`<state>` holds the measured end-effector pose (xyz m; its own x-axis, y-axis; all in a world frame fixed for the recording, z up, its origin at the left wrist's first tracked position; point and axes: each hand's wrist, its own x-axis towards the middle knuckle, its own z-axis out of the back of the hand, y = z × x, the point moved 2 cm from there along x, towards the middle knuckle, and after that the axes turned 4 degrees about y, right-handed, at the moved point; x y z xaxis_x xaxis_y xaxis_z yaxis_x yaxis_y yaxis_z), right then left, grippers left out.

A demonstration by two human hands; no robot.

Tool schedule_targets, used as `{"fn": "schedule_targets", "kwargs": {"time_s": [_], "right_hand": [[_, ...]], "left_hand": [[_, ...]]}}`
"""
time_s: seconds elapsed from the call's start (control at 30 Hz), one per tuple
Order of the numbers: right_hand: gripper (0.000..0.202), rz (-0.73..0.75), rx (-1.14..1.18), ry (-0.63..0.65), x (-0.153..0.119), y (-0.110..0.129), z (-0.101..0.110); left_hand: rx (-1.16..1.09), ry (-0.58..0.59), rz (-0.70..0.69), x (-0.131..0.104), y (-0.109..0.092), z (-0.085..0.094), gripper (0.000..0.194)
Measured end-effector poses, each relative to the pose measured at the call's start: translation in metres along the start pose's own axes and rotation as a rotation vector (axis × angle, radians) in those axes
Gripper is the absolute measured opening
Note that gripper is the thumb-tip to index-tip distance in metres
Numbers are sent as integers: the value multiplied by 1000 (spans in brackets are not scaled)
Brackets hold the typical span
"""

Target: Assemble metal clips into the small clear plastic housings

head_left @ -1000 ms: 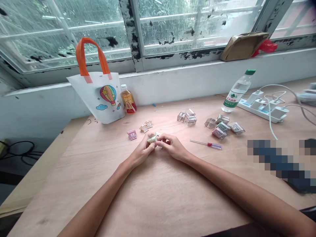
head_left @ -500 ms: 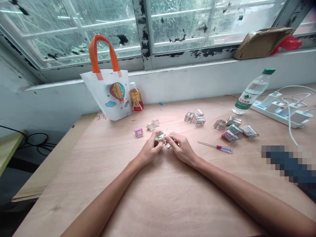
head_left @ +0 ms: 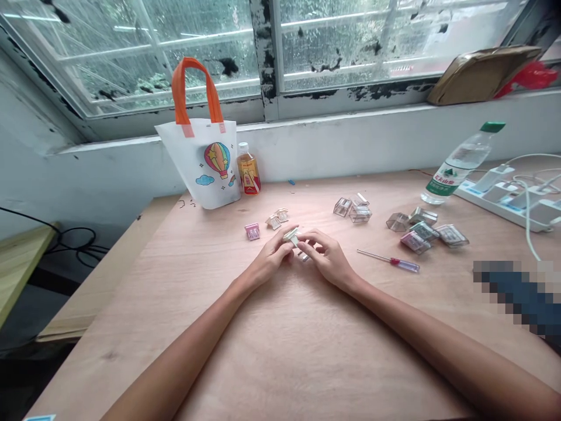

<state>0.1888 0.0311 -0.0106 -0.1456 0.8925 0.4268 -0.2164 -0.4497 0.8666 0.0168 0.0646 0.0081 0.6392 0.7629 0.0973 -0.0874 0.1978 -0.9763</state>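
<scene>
My left hand (head_left: 272, 255) is closed round a small cream pencil sharpener part (head_left: 291, 235), tilted above the table. The fingertips of my right hand (head_left: 326, 254) pinch at its right edge, partly hiding it. Below those fingers a small silvery metal piece (head_left: 303, 256) shows; whether it is touched I cannot tell. Beyond my left hand lie a pink sharpener part (head_left: 252, 231) and two pale peach ones (head_left: 274, 221). To the right of my right hand is a screwdriver (head_left: 405, 265) with a red and clear purple handle.
Clear sharpener cases (head_left: 360, 214) sit in a group, with several coloured sharpeners (head_left: 415, 241) farther right. A white bag (head_left: 197, 164), a drink bottle (head_left: 249, 172), a tilted water bottle (head_left: 456, 169) and a power strip (head_left: 504, 204) stand toward the wall. A blurred dark object (head_left: 521, 298) lies right.
The cream sharpener part has turned: its holes faced me before, and now its thin edge and side show. My right fingers have come onto it. The whole view has shifted slightly.
</scene>
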Motion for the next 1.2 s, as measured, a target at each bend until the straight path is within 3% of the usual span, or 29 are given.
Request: {"fn": "schedule_targets", "kwargs": {"time_s": [0.17, 0.33, 0.53, 1.03, 1.2], "right_hand": [[30, -126, 178, 87, 3, -7, 0], [29, -115, 123, 26, 2, -8, 0], [33, -156, 154, 45, 0, -7, 0], [28, -148, 219, 61, 0, -9, 1], [25, -80, 91, 8, -1, 0, 1]], "left_hand": [[48, -12, -8, -2, 4, 0, 48], [186, -35, -43, 0, 5, 0, 53], [224, -32, -54, 4, 9, 4, 59], [242, -76, -56, 3, 13, 3, 52], [200, -80, -69, 3, 11, 6, 57]]}}
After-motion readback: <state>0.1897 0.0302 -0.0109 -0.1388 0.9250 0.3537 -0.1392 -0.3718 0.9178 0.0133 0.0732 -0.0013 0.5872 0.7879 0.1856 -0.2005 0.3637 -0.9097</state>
